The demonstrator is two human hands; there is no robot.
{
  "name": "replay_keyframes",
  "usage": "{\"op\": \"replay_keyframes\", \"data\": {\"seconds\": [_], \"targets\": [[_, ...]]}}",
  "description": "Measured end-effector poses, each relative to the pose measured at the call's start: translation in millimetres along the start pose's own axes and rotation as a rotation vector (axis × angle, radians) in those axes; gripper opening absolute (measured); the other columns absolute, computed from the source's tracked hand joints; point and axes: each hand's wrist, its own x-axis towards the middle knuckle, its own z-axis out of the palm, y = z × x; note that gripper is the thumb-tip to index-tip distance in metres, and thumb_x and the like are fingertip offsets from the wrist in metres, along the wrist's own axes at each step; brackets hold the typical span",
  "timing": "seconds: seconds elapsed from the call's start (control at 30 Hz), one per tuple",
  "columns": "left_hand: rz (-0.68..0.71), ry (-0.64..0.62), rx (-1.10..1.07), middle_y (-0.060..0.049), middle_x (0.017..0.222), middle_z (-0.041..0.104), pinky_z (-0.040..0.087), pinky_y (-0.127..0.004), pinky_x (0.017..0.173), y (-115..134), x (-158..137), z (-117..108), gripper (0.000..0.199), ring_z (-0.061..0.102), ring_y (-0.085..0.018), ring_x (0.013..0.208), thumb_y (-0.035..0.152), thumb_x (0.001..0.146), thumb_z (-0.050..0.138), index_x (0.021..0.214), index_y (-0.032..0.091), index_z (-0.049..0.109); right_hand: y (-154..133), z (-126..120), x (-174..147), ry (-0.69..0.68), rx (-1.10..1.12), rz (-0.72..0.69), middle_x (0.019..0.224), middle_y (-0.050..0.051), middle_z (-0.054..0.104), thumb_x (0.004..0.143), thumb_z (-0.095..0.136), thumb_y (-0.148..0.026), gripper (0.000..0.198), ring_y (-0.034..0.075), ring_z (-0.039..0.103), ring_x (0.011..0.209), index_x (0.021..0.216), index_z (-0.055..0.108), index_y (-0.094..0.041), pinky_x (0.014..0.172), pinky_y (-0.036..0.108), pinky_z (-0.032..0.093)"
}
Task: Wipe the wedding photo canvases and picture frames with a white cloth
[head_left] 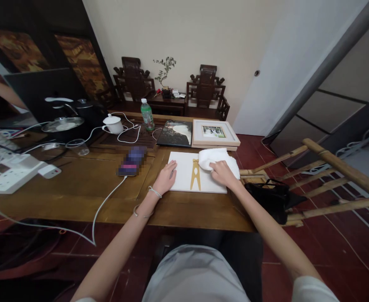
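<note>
Gripping: one white cloth (209, 157), bunched in my right hand (221, 173), which is closed on it over the right part of one white board (182, 174); my left hand (166, 178), fingers laid out rather than clenched, rests on the board's left edge. Between both hands, on the board: one yellow peg-shaped figure (196, 163), upper end just beside the cloth. Beyond, on the same wooden table (184, 212): one dark picture (170, 133), one pale-framed picture (231, 133), one green bottle (147, 115); leftward, one phone (131, 161), cable attached.
</note>
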Motion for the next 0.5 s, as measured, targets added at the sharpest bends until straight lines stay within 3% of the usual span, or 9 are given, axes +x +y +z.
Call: {"op": "replay_keyframes", "data": {"seconds": [0.1,0.2,0.4,0.5], "targets": [[0.0,0.005,0.002,-0.015,0.131,0.055,0.033,-0.046,0.11,0,0,0,0.039,0.045,-0.026,0.128,0.024,0.087,0.038,0.117,0.01,0.059,3,7,6,0.021,0.006,-0.006,0.109,0.019,0.066,0.072,0.041,-0.008,0.031,0.028,0.06,0.101,0.091,0.065,-0.012,0.087,0.037,0.036],[-0.004,0.009,-0.002,-0.015,0.131,0.055,0.033,-0.046,0.11,1,-1,0,0.039,0.045,-0.026,0.128,0.025,0.087,0.038,0.117,0.011,0.059,-6,15,-15,0.074,0.042,-0.075,0.134,0.02,0.05,0.069,0.042,-0.005,0.033,0.028,0.044,0.125,0.093,0.065,-0.011,0.099,0.043,0.03],[-0.008,0.014,-0.008,-0.013,0.132,0.055,0.032,-0.047,0.11,1,-1,1,0.038,0.044,-0.026,0.129,0.023,0.087,0.039,0.117,0.014,0.059,-39,15,-91,0.082,0.156,-0.179,0.138,0.014,0.047,0.064,0.044,-0.002,0.033,0.025,0.033,0.134,0.084,0.064,-0.018,0.105,0.053,0.025],[-0.008,0.01,0.002,-0.015,0.132,0.054,0.032,-0.047,0.11,1,-1,1,0.038,0.044,-0.026,0.129,0.023,0.087,0.039,0.117,0.012,0.059,-50,12,-112,0.052,0.173,-0.195,0.141,0.012,0.044,0.06,0.045,-0.001,0.031,0.027,0.031,0.136,0.078,0.063,-0.019,0.104,0.056,0.025]]}}
